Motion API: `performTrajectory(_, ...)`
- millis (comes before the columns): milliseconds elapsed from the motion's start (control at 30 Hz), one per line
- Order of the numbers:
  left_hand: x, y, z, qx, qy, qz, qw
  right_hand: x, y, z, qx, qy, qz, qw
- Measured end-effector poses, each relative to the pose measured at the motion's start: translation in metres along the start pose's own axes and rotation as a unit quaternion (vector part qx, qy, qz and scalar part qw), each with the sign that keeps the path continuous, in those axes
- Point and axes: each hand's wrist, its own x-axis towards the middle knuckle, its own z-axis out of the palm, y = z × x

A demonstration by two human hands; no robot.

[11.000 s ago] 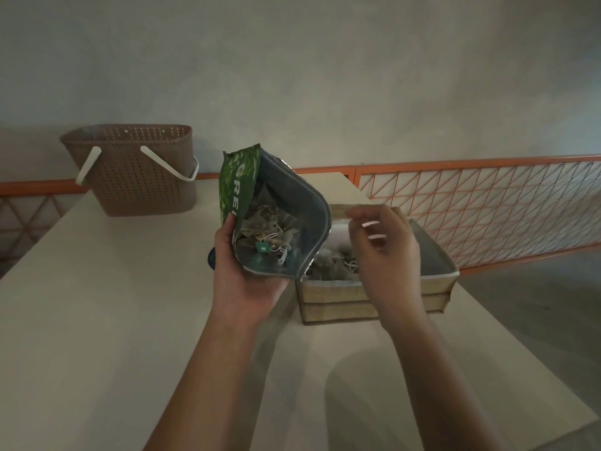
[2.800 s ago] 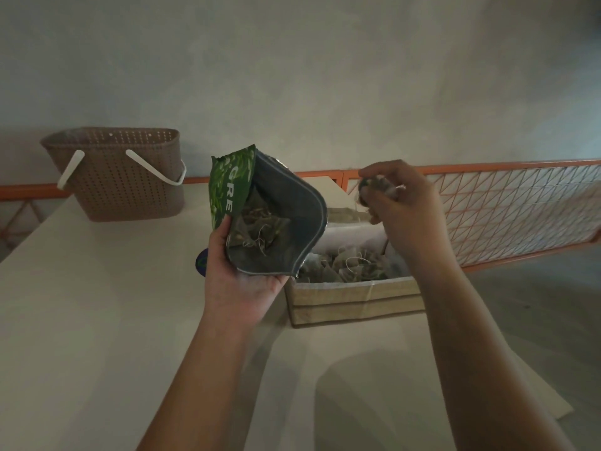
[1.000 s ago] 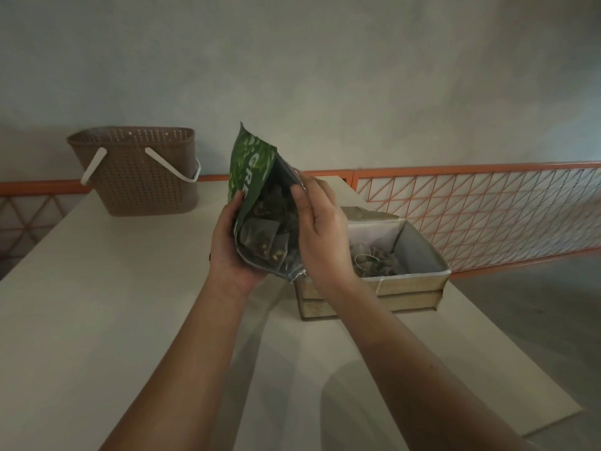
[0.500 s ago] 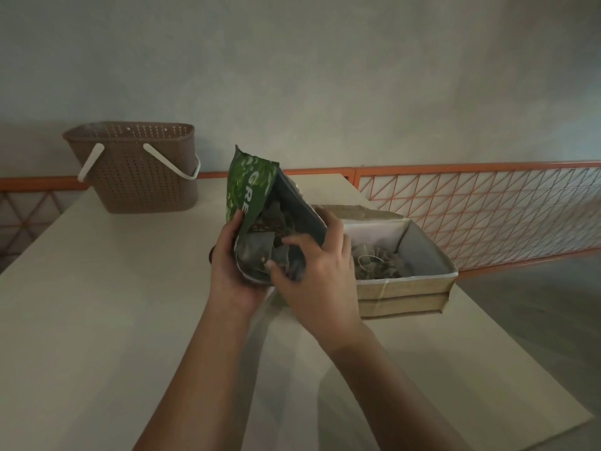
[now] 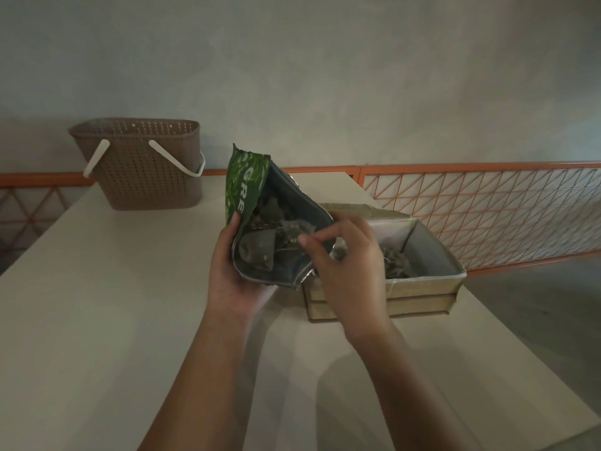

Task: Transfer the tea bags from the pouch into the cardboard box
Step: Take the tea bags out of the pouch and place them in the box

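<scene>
The left hand (image 5: 232, 271) is cradling the green tea pouch (image 5: 257, 219) from beneath, thumb curling over its near edge, and the pouch is tilting with its open mouth facing the camera above the pale table (image 5: 113, 304). Pyramid tea bags (image 5: 260, 252) are showing inside against the grey lining. The right hand (image 5: 348, 268) is sitting at the mouth, thumb and forefinger pinching together on a tea bag (image 5: 297, 227) at the opening, the other fingers curling behind. Just to the right, the cardboard box (image 5: 419, 292) is standing open on the table, touching nothing but the tabletop, with a heap of tea bags (image 5: 395, 263) lying in it already. Far back left a brown perforated basket (image 5: 143, 167) with white handles is standing, and an orange lattice railing (image 5: 487, 209) is running behind.
</scene>
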Motion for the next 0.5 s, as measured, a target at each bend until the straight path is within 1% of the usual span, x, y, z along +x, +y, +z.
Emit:
performTrajectory(33,-0.001,-0.001,0.0,-0.006,-0.03,0.004,1.0,0.001,-0.002,-0.003,0.019,0.008,0.006,1.0)
performTrajectory(167,-0.003,-0.002,0.002,-0.013,-0.018,0.02,1.0,0.004,-0.013,-0.019,0.094,0.024,0.035,0.995)
performTrajectory(200,-0.002,-0.003,0.001,-0.009,-0.027,0.015,0.999,0.004,-0.015,-0.025,0.134,0.033,0.039,0.99)
performTrajectory(267,-0.002,-0.004,0.002,0.005,-0.021,0.018,1.0,0.006,-0.017,-0.039,0.223,0.059,0.031,0.973)
performTrajectory(333,0.001,-0.005,-0.003,0.004,-0.01,0.017,1.0,0.008,-0.016,-0.052,0.287,0.087,0.033,0.953)
performTrajectory(400,0.001,-0.005,-0.003,0.011,-0.013,0.019,1.0,0.013,-0.014,-0.062,0.311,0.112,0.042,0.943)
performTrajectory(500,0.0,-0.008,-0.001,-0.002,-0.031,0.021,0.999,0.025,-0.008,-0.073,0.288,0.121,0.057,0.948)
